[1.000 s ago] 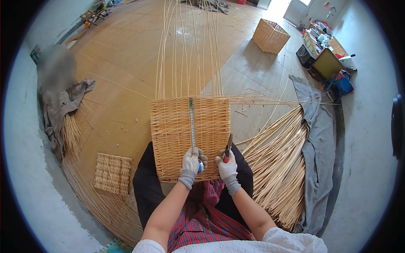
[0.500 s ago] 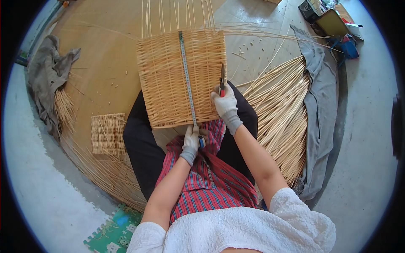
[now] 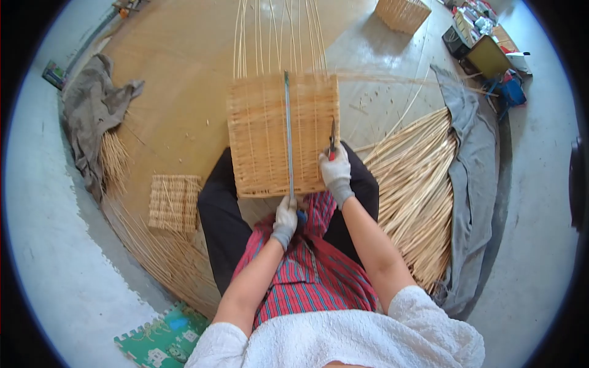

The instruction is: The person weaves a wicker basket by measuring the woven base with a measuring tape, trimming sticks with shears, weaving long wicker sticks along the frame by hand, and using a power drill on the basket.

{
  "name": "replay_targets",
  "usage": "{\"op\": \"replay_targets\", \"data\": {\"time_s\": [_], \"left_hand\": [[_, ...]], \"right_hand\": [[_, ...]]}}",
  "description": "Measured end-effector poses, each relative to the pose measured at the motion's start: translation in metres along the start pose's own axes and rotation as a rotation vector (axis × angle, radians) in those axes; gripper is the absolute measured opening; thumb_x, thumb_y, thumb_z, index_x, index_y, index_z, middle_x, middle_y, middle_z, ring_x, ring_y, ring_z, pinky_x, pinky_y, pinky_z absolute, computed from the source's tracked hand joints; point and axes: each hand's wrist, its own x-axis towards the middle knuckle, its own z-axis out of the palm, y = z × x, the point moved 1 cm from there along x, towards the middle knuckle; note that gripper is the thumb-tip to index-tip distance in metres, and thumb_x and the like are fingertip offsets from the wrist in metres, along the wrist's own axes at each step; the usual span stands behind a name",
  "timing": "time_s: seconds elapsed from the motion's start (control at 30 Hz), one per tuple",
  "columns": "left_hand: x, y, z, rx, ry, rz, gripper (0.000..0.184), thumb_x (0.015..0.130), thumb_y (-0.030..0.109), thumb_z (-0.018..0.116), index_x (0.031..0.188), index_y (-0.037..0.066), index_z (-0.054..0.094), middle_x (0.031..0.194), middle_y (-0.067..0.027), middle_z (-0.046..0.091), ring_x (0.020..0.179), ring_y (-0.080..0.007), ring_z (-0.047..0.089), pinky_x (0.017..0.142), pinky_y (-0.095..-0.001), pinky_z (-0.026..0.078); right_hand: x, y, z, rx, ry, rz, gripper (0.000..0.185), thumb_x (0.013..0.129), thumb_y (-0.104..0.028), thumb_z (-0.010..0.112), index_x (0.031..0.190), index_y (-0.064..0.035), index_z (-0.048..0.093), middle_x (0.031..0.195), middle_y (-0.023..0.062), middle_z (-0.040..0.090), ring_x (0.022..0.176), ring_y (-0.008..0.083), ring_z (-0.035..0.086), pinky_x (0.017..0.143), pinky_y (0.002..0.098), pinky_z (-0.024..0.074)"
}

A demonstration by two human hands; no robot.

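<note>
A woven wicker panel (image 3: 261,135) stands over my knees, loose stakes rising from its far edge. My gloved left hand (image 3: 286,216) is closed around a tape measure (image 3: 301,219) just below the near edge; its blue case is partly hidden by the fingers. The tape's metal blade (image 3: 289,141) stretches straight up the panel to its far edge. In my gloved right hand (image 3: 335,170), closed at the right edge of the panel, are red-handled pruning shears (image 3: 332,153), tips pointing away from me. Whether those fingers also grip the panel, I cannot tell.
A small woven piece (image 3: 174,202) lies left of my knee. Canes (image 3: 423,196) are heaped on the right beside a grey cloth (image 3: 471,165); another grey cloth (image 3: 92,110) lies left. Farther off stand a wicker basket (image 3: 402,15) and a box (image 3: 488,56). Offcuts dot the floor.
The panel has turned straighter and shifted slightly right and lower in view, blurred at its far end. Both hands moved along with it, still holding the tape measure and the shears.
</note>
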Motion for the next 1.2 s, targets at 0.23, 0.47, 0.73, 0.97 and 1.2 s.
{"op": "replay_targets", "data": {"time_s": [0.23,0.47,0.73,0.97,1.2], "left_hand": [[-0.018,0.04,-0.056,-0.475,0.056,-0.239,0.026,0.106,0.027,0.044,0.1,0.006,0.058,0.075,-0.0075,0.063,0.054,-0.0133,0.055,0.049,-0.0289,0.048],[-0.023,0.04,-0.079,-0.504,0.123,-0.354,0.031,0.106,0.031,0.041,0.102,0.005,0.057,0.072,-0.0101,0.064,0.049,-0.0148,0.054,0.044,-0.0292,0.046],[-0.023,0.043,-0.087,-0.478,0.09,-0.334,0.026,0.106,0.026,0.039,0.102,0.006,0.056,0.073,-0.0099,0.064,0.049,-0.0156,0.055,0.046,-0.0295,0.047],[-0.016,0.051,-0.089,-0.513,0.13,-0.242,0.025,0.106,0.026,0.042,0.095,0.009,0.056,0.068,-0.0066,0.062,0.049,-0.0122,0.055,0.043,-0.026,0.046],[-0.019,0.052,-0.094,-0.503,0.087,-0.359,0.027,0.106,0.027,0.04,0.099,0.005,0.054,0.069,-0.0081,0.061,0.045,-0.0153,0.054,0.04,-0.0283,0.046]], "right_hand": [[-0.004,0.002,0.001,-0.015,0.024,-0.085,0.016,0.082,-0.011,0.066,0.094,-0.0026,0.06,0.098,0.0139,0.061,0.095,0.031,0.061,0.088,0.0388,0.0483],[-0.002,-0.008,-0.004,-0.006,0.004,0.047,0.028,0.083,-0.015,0.067,0.107,-0.0012,0.062,0.116,0.0186,0.062,0.11,0.0371,0.06,0.097,0.0422,0.0473],[0.002,0.004,0.005,0.037,-0.046,0.087,0.017,0.083,-0.013,0.066,0.095,-0.0023,0.061,0.106,0.0189,0.064,0.104,0.0372,0.061,0.092,0.0431,0.0482],[0.004,0.02,0.008,-0.048,0.071,-0.172,0.01,0.085,-0.007,0.065,0.09,-0.0025,0.058,0.079,0.0093,0.062,0.08,0.0234,0.065,0.075,0.0365,0.0514],[-0.002,0.007,0.001,-0.05,0.018,-0.023,0.016,0.083,-0.013,0.067,0.093,-0.0005,0.062,0.105,0.019,0.062,0.102,0.0382,0.06,0.092,0.0422,0.0474]]}}
